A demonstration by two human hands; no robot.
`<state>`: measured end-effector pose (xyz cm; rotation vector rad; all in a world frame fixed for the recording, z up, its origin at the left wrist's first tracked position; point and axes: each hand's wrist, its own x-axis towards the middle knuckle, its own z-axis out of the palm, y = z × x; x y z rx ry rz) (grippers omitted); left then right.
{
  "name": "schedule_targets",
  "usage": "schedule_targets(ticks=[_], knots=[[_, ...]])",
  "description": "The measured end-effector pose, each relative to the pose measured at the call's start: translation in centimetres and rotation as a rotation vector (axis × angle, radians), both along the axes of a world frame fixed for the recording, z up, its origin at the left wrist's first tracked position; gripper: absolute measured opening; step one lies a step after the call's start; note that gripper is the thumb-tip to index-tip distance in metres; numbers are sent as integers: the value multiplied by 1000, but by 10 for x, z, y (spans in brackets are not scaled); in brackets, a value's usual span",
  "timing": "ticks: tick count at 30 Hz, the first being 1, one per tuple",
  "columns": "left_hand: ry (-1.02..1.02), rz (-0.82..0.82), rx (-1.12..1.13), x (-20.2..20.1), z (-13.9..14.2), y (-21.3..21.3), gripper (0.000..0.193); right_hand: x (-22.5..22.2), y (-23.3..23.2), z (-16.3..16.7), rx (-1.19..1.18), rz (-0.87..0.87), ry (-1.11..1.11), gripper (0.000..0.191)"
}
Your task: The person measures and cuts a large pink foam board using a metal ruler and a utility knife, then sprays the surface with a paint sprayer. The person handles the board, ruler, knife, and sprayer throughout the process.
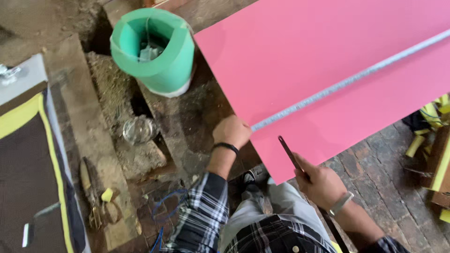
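My left hand (pixel 231 131) pinches the tape (pixel 347 82) flat at the pink sheet's (pixel 328 56) seven-o'clock edge; my right hand (pixel 321 182) grips a dark blade (pixel 290 154), tip on the sheet.

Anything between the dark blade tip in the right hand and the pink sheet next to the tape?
Nothing visible. The right hand holds the dark blade with its tip already over the pink sheet, just below the measuring tape, whose end the left hand pins.

Smooth matt pink sheet (pixel 328 61) (plastic or card), shiny metal tape measure (pixel 347 82), rough brick floor (pixel 375 164).
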<state>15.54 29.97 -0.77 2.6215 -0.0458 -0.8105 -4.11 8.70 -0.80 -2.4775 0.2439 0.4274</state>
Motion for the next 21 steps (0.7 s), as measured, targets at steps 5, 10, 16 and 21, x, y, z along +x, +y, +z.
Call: schedule_targets(ticks=[5, 10, 16, 21], knots=[[-120, 12, 23, 48, 20, -5, 19, 38, -2, 20, 64, -5, -144, 49], [-104, 50, -5, 84, 40, -8, 18, 81, -9, 34, 89, -22, 123, 56], [-171, 41, 44, 91, 56, 7, 18, 102, 1, 35, 99, 28, 22, 50], [-149, 30, 116, 106, 66, 20, 18, 112, 6, 36, 132, 33, 37, 51]])
